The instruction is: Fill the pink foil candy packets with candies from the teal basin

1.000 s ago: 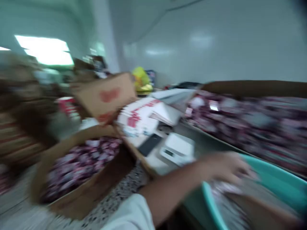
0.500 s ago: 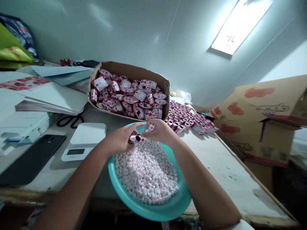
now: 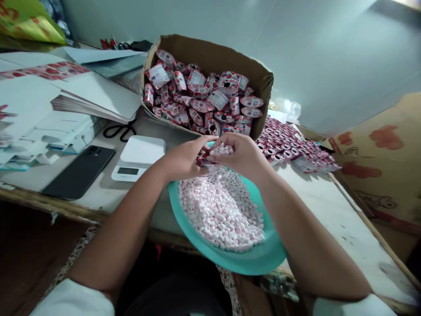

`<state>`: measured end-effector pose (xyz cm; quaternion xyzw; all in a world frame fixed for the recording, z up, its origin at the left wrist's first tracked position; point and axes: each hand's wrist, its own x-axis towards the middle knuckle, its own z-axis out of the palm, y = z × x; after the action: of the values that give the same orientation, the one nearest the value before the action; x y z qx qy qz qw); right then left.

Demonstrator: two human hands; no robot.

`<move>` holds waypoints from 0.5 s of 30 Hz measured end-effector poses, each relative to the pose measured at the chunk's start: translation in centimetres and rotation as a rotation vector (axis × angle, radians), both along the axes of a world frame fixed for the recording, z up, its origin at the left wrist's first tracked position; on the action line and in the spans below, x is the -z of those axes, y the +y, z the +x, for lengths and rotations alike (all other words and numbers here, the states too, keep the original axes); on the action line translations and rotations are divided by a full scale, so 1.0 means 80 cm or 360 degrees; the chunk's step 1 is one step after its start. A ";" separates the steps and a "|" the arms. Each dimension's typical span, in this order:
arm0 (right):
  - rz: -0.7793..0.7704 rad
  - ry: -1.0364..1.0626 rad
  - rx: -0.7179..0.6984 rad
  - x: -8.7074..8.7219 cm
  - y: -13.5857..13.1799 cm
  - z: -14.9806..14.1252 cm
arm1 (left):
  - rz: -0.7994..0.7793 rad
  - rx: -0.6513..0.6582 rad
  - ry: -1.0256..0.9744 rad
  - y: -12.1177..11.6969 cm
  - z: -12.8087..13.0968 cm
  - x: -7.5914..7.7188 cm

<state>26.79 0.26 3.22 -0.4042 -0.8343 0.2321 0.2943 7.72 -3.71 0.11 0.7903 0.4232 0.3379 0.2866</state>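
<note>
Over the far side of a teal basin (image 3: 194,239) my two hands meet. My left hand (image 3: 184,160) is closed around a small red-and-pink printed box (image 3: 205,161), which its fingers partly cover. Close against that box, my right hand (image 3: 243,156) cups a handful of small pale pink candies (image 3: 223,149). Its fingertips touch the box's upper side; the box's opening is hidden now. Below the hands, a big heap of the same candies (image 3: 223,215) fills much of the basin.
Behind the basin stands a cardboard box (image 3: 268,87) of packed printed boxes. Rows of upright printed boxes (image 3: 296,145) are at right. On the left lie a white scale (image 3: 141,151), black scissors (image 3: 121,129), a phone (image 3: 82,171) and stacked card sheets (image 3: 98,98).
The view has tilted downward and shifted left, so the table things appear higher and further right. The small box has turned, and its dark hole no longer shows. Both hands keep their holds.
</note>
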 end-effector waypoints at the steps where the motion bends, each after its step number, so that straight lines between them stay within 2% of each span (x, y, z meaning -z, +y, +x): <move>1: 0.0002 -0.0001 0.0012 0.001 -0.001 0.000 | 0.0001 0.0007 0.0013 0.001 0.001 0.000; 12: -0.0101 0.0310 -0.0003 0.016 0.004 0.001 | 0.0110 -0.0072 0.0151 0.004 0.003 0.003; 15: -0.0227 0.0381 -0.0034 0.017 0.003 -0.001 | 0.0134 -0.0070 0.0132 0.005 0.003 0.003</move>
<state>26.74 0.46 1.88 -0.3845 -0.7789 0.3407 0.3598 7.93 -3.32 -0.11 0.8055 0.4374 0.3286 0.2279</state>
